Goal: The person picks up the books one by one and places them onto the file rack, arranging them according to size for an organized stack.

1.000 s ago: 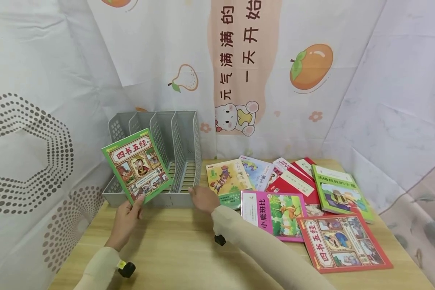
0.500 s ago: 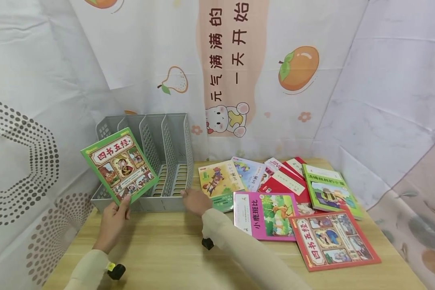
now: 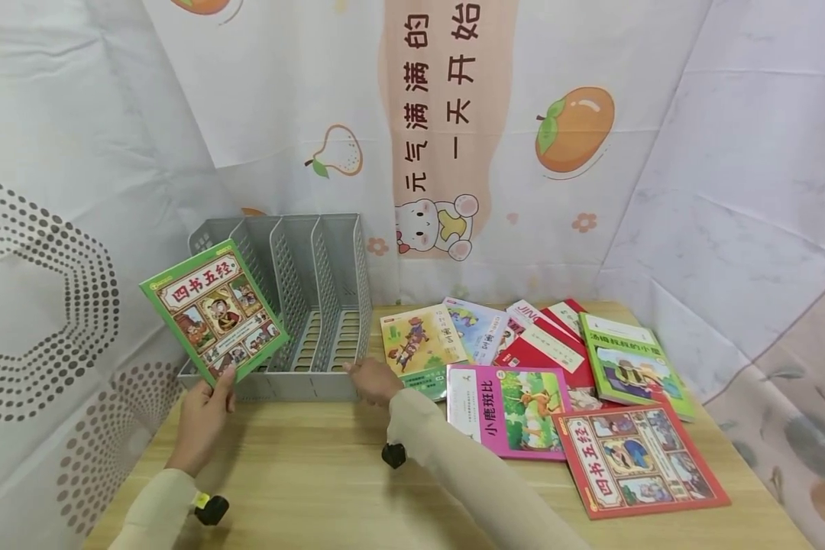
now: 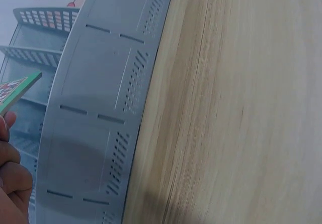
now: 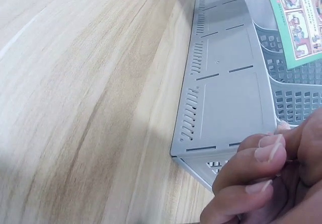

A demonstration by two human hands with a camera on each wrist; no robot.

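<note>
In the head view my left hand (image 3: 202, 420) pinches a green-bordered picture book (image 3: 215, 312) by its lower edge, thumb on the cover. The book is tilted and hangs over the left compartments of a grey file rack (image 3: 296, 387), hiding part of them. My right hand (image 3: 374, 380) is at the rack's front right corner. In the right wrist view the right hand (image 5: 261, 178) has curled fingers, and a fingertip lies over the rack's rim (image 5: 274, 110). The left wrist view shows the book's green edge (image 4: 22, 90) above the left hand (image 4: 12, 176).
Several books lie loosely on the right of the wooden table (image 3: 302, 473): a yellow one (image 3: 419, 340), a pink one (image 3: 509, 409), a red comic-style one (image 3: 639, 458), a green one (image 3: 632, 363) and red ones (image 3: 546, 351). A patterned cloth (image 3: 282, 92) hangs behind the rack.
My left hand has carried the green-bordered book leftward across the rack's front. The right hand stays at the rack's corner. The head view has shifted slightly.
</note>
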